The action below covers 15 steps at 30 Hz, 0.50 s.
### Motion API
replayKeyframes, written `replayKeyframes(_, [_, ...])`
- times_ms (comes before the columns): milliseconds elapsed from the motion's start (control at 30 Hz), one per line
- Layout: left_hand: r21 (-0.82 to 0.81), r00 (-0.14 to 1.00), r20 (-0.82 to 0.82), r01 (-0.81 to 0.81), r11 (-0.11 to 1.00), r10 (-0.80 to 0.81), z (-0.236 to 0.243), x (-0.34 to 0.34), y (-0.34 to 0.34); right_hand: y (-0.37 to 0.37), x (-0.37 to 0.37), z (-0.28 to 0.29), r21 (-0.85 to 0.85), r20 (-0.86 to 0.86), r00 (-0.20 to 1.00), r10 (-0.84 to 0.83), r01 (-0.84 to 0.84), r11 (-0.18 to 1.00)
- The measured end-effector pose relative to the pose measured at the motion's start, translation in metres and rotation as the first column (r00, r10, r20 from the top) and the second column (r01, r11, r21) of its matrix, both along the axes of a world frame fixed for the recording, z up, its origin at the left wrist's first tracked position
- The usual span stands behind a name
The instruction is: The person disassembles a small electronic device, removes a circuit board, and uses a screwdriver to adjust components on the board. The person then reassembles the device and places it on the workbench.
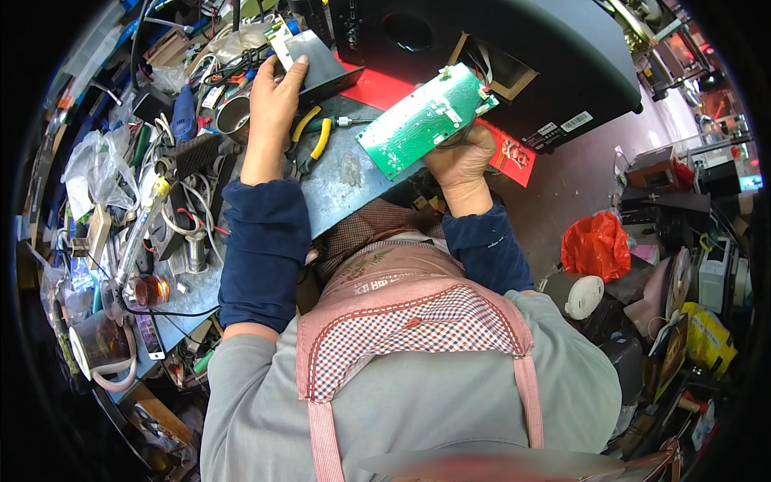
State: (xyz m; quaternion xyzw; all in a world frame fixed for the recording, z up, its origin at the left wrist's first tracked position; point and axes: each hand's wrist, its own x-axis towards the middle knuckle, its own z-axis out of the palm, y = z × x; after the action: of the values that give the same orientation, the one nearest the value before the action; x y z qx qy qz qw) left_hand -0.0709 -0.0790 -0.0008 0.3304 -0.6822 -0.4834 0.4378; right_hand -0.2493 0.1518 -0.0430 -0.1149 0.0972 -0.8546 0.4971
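Observation:
My left hand (277, 96) is closed on the near edge of a grey metal panel (315, 63), its thumb lying on the face. A small circuit board (281, 40) shows at the panel's left end. In my right hand (463, 157) is a long green circuit board (422, 120), gripped by its right side with the soldered face up; the fingers underneath are partly hidden. Wires with plugs run from this board's far end toward the opening (502, 68) in a black speaker cabinet (546, 40). Yellow-handled pliers (316, 146) and a screwdriver (347, 122) lie between my hands on the bench.
The blue-grey benchtop (345, 173) is crowded on the left with cables, a blue tool (183, 112), plastic bags (104, 165) and a phone (150, 335). Red paper (510, 153) sticks out under the cabinet. A red bag (596, 247) and loose parts stand at right.

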Motion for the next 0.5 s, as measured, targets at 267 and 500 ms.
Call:
replayKeyframes(267, [-0.520,0.954,0.001,-0.255,0.815,0.299,0.021,0.002,0.026,0.004,0.000,0.000,0.000,0.019,1.000,-0.018,0.018,1.000])
replayKeyframes(500, [-0.332,0.737,0.540,0.631,0.701,-0.407,0.055,0.020,0.090,-0.001,0.001,0.003,-0.008,0.058,0.997,-0.058,0.058,0.998])
